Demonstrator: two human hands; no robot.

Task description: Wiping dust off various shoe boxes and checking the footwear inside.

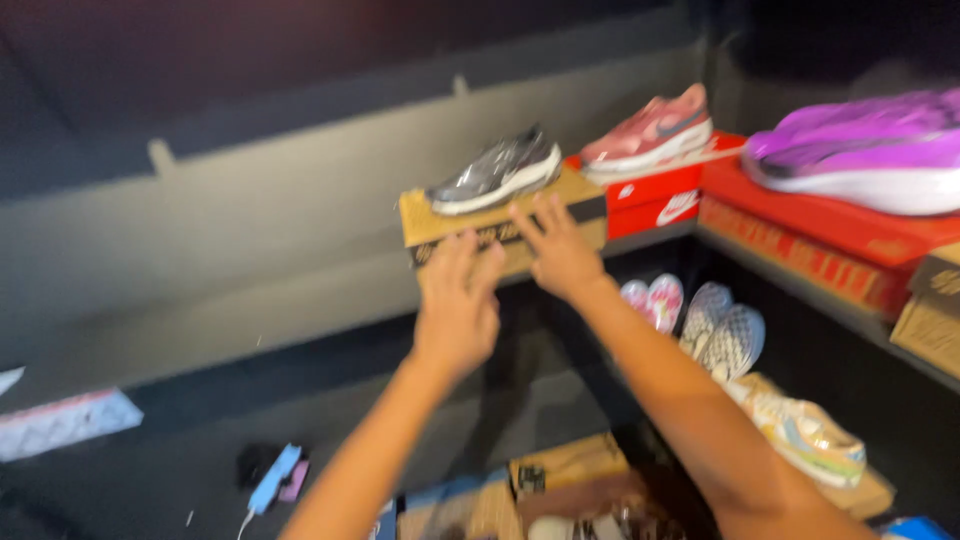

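My left hand [458,308] and my right hand [556,248] reach up side by side toward the front of a tan shoebox [432,224] on a dark shelf. Both have their fingers spread and hold nothing. The fingertips are at the box's front face; the blur hides whether they touch it. A grey and black sneaker [497,172] sits on top of that box.
A pink sneaker [650,132] rests on a red shoebox [655,199] to the right. A large purple shoe [870,150] lies on further red boxes [800,232]. More shoes [725,335] and boxes [560,465] fill the lower shelf and floor.
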